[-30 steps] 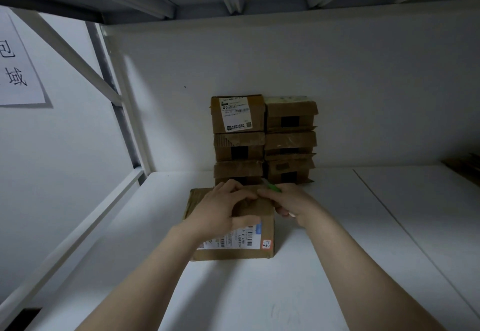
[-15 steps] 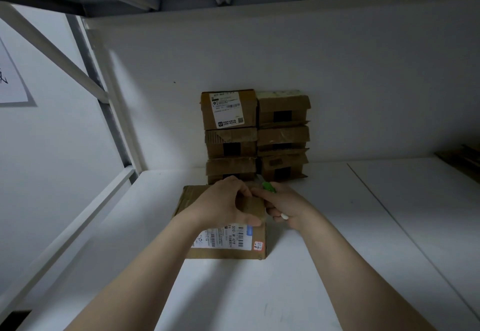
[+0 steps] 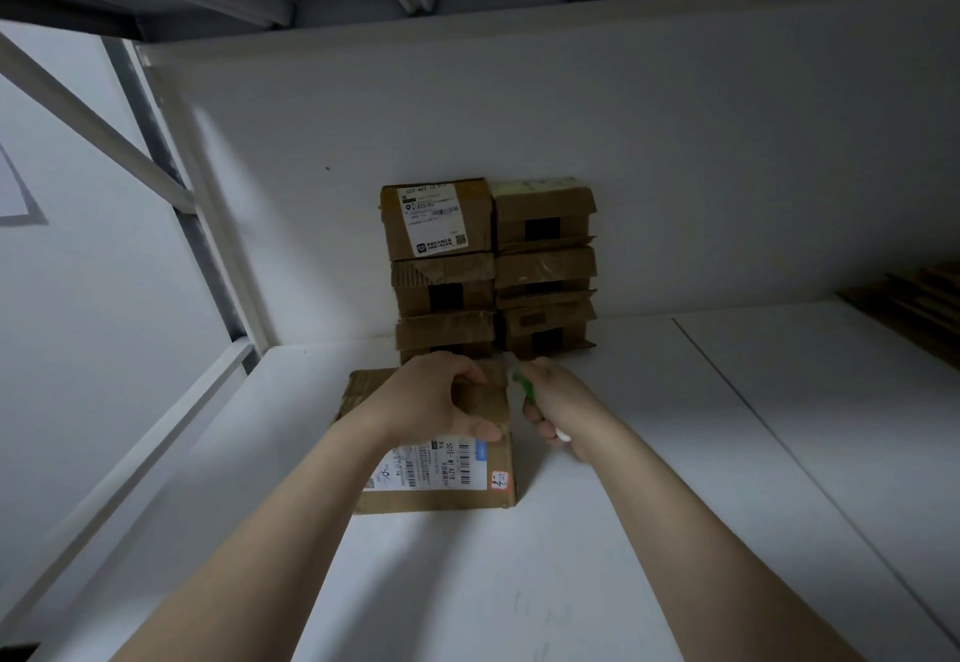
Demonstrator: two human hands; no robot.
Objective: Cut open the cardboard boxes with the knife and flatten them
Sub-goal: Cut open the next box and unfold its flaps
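Ahead, two bare forearms reach from the lower corners of the view and converge on a flat brown cardboard box [image 3: 441,503] lying on a white shelf board [image 3: 519,583], towards its back edge and left of its middle. A white shipping label [image 3: 431,466] with barcodes covers the near part of the box top, and a small orange sticker [image 3: 500,479] sits at the near right corner.

The left hand [image 3: 436,396] arches over the far right part of the box. Its fingers curl over the far edge and its thumb presses flat on the top just above the label, so it is grasping the box.

The right hand [image 3: 563,404] is just beside the box's right edge, clenched into a fist around a small green-handled knife [image 3: 524,387]. The green part pokes out at the top of the fist, close to the box's far right corner, and a white end shows below the fist. The blade is too blurred to make out.

Just behind the hands, six small brown cardboard boxes [image 3: 488,266] stand against the white back wall in two columns of three. Flat brown cardboard pieces [image 3: 914,308] lie at the shelf's far right edge.
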